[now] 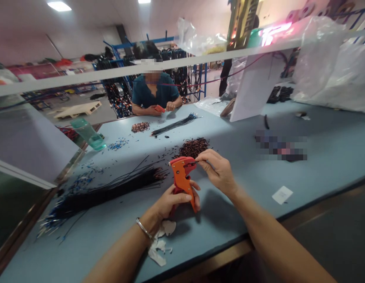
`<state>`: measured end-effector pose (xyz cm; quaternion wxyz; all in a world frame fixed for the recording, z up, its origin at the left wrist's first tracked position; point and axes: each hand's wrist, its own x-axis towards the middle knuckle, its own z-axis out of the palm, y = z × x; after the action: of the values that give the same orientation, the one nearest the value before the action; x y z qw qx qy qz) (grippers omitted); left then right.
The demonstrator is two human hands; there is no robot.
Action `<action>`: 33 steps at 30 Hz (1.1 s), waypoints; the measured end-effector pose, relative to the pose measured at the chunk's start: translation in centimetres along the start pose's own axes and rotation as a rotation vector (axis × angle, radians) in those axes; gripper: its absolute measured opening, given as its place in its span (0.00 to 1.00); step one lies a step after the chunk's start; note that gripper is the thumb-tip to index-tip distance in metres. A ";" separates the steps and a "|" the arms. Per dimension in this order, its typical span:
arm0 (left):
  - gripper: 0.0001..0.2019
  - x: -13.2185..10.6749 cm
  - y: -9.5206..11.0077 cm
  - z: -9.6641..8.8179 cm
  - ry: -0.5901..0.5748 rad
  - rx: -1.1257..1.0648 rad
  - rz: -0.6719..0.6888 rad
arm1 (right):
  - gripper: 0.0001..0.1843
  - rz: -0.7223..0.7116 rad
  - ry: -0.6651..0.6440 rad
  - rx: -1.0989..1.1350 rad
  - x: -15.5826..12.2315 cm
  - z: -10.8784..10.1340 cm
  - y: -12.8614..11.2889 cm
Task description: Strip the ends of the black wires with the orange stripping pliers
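My left hand (178, 200) is wrapped around the handles of an orange and red wire stripper (182, 175), held upright above the blue-grey table. At the tool's jaws, my right hand (216, 169) pinches a thin black wire (197, 161); most of it is hidden by the fingers and jaws. Left of the tool lies a thick bundle of black wires (105, 194), with blue and silvery tips at the near end and coppery tips at the far end. Just behind the stripper is a heap of small dark and coppery offcuts (194, 147).
Across the table (229, 243) a co-worker (155, 92) holds a red tool near a smaller wire bundle (175, 125) and a coppery pile (140, 127). A green bottle (88, 134) stands left. Torn white tissue (158, 247) lies by my left wrist, a white label (282, 195) right.
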<state>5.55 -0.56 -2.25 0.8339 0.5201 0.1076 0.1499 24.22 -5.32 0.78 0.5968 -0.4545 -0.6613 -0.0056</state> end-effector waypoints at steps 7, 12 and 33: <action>0.14 0.0 -0.2 -0.1 0.014 -0.022 -0.012 | 0.08 -0.060 0.014 -0.122 0.1 0.0 -0.1; 0.14 0.1 -0.2 0.0 0.018 -0.045 -0.008 | 0.07 -0.141 0.028 -0.251 -0.1 0.2 0.1; 0.14 0.0 -0.2 -0.2 0.024 -0.011 -0.010 | 0.09 -0.123 0.040 -0.290 -0.2 0.4 0.1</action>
<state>5.55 -0.49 -2.51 0.8361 0.5133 0.1193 0.1525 23.97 -5.22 0.43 0.5365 -0.4942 -0.6681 -0.1469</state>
